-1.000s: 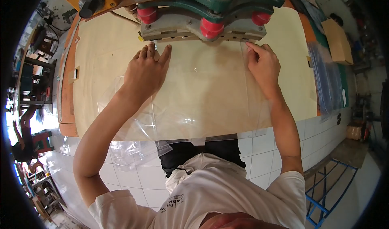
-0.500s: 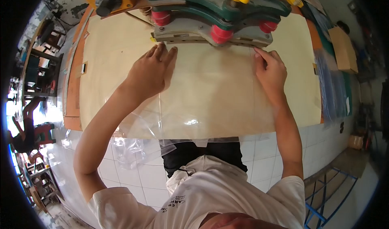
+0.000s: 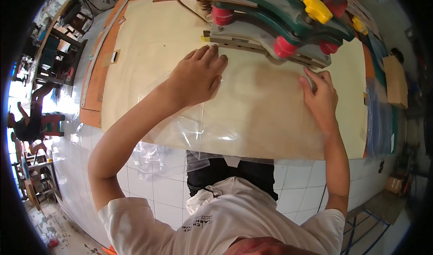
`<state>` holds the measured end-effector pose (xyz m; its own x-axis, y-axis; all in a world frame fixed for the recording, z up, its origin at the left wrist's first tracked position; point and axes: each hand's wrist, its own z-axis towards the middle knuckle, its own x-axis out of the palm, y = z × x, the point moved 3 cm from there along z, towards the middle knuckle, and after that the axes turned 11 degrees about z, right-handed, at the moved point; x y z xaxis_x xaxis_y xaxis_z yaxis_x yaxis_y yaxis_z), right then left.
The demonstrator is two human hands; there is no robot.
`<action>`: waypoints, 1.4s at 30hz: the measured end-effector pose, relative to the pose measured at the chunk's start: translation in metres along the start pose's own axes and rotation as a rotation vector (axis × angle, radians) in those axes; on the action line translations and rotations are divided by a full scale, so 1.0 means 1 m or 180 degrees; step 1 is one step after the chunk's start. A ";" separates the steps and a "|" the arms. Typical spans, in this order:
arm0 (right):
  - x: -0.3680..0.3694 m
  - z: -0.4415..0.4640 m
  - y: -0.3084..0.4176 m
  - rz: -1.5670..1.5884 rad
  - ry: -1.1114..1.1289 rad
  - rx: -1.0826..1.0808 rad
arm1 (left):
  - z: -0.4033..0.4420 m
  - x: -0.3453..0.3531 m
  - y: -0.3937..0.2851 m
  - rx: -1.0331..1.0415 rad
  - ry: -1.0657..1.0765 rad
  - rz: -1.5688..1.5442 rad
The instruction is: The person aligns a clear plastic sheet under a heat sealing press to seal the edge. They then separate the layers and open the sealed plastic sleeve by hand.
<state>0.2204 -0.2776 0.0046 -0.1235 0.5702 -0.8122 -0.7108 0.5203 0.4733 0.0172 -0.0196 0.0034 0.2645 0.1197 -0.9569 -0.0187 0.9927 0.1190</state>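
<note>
A clear plastic sheet [image 3: 266,126] lies spread on the pale paper cover [image 3: 144,43] of the worktable, its far edge close by the grey bar [image 3: 252,37] of a green press [image 3: 259,4] and its near part reaching the table's front edge. More loose clear film [image 3: 158,158] hangs crumpled off that edge on the left, over the white tiled floor [image 3: 169,189]; whether it is the same piece I cannot tell. The person in the white shirt [image 3: 212,228] leans in with both arms stretched forward. The left hand [image 3: 198,76] rests palm down on the sheet, fingers lying close to one another and gently bent, tips just beside the left end of the bar, thumb set off from them. The right hand [image 3: 324,95] is at the bar's other end, index finger pointing to its lower edge and thumb held a little away; from here I cannot tell whether any film is caught between the fingers. Red knobs [image 3: 285,47] and a yellow knob [image 3: 318,10] stand out on the press. Bluish plastic sheets [image 3: 379,119] drape over the table's right side, near a cardboard box [image 3: 395,81].
</note>
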 end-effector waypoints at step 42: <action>0.013 0.000 -0.001 0.0061 -0.0068 -0.0141 | -0.005 0.008 0.005 -0.0111 0.0146 -0.0133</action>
<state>0.2192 -0.2708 -0.0065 -0.1230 0.5935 -0.7954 -0.7384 0.4807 0.4729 0.0146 -0.0132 -0.0051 0.2212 0.0779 -0.9721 -0.0425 0.9966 0.0702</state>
